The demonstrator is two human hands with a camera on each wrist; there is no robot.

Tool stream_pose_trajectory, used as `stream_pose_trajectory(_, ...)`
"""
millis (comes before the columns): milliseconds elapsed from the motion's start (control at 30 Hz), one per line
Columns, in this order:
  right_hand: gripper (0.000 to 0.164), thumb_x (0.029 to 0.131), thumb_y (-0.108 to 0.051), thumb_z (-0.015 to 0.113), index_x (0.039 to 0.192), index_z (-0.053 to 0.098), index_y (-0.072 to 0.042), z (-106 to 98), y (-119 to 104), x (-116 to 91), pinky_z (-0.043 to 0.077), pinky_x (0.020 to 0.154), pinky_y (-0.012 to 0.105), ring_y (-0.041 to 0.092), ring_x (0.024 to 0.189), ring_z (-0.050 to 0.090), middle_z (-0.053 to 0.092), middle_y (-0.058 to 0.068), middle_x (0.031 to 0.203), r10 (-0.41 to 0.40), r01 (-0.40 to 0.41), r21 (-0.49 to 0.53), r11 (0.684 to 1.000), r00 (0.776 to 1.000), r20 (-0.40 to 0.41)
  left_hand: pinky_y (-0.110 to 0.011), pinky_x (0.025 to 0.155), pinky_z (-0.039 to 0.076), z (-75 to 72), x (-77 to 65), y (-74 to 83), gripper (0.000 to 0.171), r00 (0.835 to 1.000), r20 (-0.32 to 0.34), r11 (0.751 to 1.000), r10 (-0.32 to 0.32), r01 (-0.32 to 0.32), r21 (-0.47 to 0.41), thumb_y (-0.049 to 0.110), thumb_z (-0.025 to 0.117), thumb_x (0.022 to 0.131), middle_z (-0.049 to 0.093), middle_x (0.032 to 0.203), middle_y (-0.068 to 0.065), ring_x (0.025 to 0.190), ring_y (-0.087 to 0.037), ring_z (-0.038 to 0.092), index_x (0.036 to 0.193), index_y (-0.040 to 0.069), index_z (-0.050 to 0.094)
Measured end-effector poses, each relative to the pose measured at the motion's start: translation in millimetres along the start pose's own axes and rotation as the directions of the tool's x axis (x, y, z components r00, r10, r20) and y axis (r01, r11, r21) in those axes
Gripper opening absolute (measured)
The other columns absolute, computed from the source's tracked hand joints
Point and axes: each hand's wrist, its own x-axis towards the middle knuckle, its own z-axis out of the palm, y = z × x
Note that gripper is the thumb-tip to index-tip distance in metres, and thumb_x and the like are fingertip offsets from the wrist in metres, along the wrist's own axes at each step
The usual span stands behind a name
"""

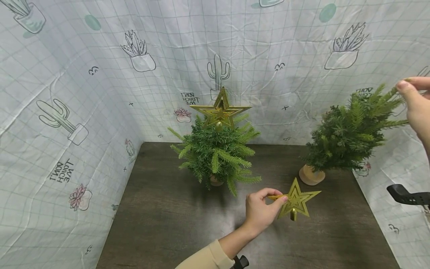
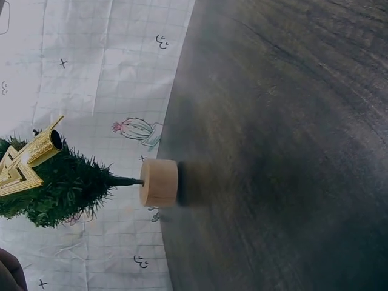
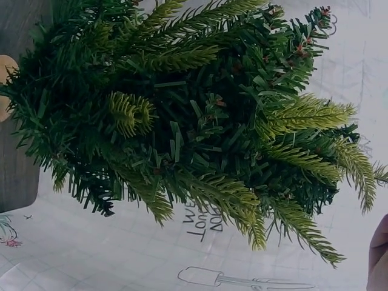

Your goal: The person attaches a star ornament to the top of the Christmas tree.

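Note:
My left hand pinches one point of a gold glittery star tree topper between thumb and fingers, above the table. The star's hollow socket points down and shows in the left wrist view. Off to the right, my right hand pinches the top branch tip of a small artificial Christmas tree. That tree leans to the right on its round wooden base. Its bushy branches fill much of the right wrist view, where only a bit of the hand shows.
A second small tree stands upright near the back middle, with another gold star on its top. The dark wood-grain table is bordered by white cloth walls printed with cactus drawings.

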Motion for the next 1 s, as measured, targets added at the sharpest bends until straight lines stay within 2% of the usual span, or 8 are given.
stream_pose_trajectory(200,0.022,0.099,-0.031,0.073,0.093,0.067,-0.051,1.2,-11.1,-6.7,0.024,0.054,0.011,-0.004,0.064,0.036,0.052,-0.026,0.085,0.021,-0.021,0.026,0.999,1.0,0.005,-0.015,0.036,0.015,-5.6,2.2,6.2,0.01,1.0,-0.002,0.999,0.018,-0.018,-0.033,0.016,0.087,0.087,0.077,0.084,0.005,0.043,0.007,0.01,0.093,0.012,0.079)
stream_pose_trajectory(300,0.018,0.099,-0.032,0.074,0.094,0.069,-0.049,0.5,-18.1,-10.1,0.024,0.053,0.012,-0.002,0.064,0.036,0.051,-0.022,0.083,0.062,-0.063,0.046,0.997,0.998,0.021,-0.016,0.036,0.016,-8.8,3.9,10.7,0.01,1.0,0.0,0.999,0.019,-0.019,-0.047,0.016,0.086,0.088,0.077,0.085,0.004,0.043,0.007,0.011,0.093,0.012,0.079)
stream_pose_trajectory(433,0.012,0.097,-0.034,0.075,0.099,0.073,-0.046,1.2,-25.8,-15.2,0.02,0.049,0.016,0.001,0.06,0.033,0.05,-0.019,0.079,0.065,-0.066,0.049,0.997,0.997,0.03,-0.016,0.037,0.016,-11.9,5.9,13.7,0.01,1.0,0.0,0.998,0.012,-0.011,-0.07,0.015,0.086,0.088,0.077,0.084,0.002,0.044,0.008,0.011,0.093,0.013,0.079)
stream_pose_trajectory(567,0.013,0.098,-0.033,0.074,0.104,0.074,-0.045,5.5,-28.8,-20.8,0.017,0.046,0.018,0.001,0.055,0.029,0.05,-0.025,0.078,-0.061,0.061,-0.009,0.998,0.998,0.026,-0.017,0.037,0.015,-14.9,7.1,15.0,0.01,1.0,-0.001,0.994,0.009,-0.009,-0.108,0.013,0.086,0.087,0.077,0.084,-0.001,0.044,0.008,0.01,0.094,0.011,0.079)
stream_pose_trajectory(667,0.015,0.099,-0.031,0.074,0.106,0.074,-0.044,8.6,-31.6,-24.4,0.017,0.045,0.018,0.0,0.053,0.029,0.048,-0.025,0.073,-0.111,0.112,-0.019,0.994,0.993,0.029,-0.017,0.037,0.016,-17.7,7.9,17.1,0.01,1.0,-0.008,0.995,0.023,-0.023,-0.097,0.013,0.086,0.087,0.077,0.083,0.0,0.044,0.008,0.01,0.094,0.011,0.079)
stream_pose_trajectory(833,0.016,0.096,-0.025,0.077,0.104,0.079,-0.039,13.0,-42.5,-30.6,0.019,0.043,0.017,0.0,0.051,0.032,0.049,-0.02,0.065,-0.085,0.083,0.054,0.995,0.995,0.054,-0.015,0.037,0.016,-22.8,11.2,20.5,0.01,0.998,-0.027,0.996,0.051,-0.053,-0.072,0.012,0.086,0.087,0.077,0.082,0.001,0.044,0.008,0.01,0.094,0.011,0.079)
stream_pose_trajectory(1000,0.015,0.096,-0.024,0.078,0.106,0.081,-0.034,16.7,-51.2,-36.1,0.02,0.042,0.018,0.001,0.049,0.032,0.053,-0.021,0.069,-0.073,0.068,0.067,0.995,0.994,0.082,-0.014,0.037,0.017,-26.8,15.5,21.6,0.011,0.995,-0.043,0.994,0.093,-0.096,-0.059,0.007,0.087,0.085,0.077,0.081,-0.002,0.044,0.01,0.011,0.093,0.007,0.078)
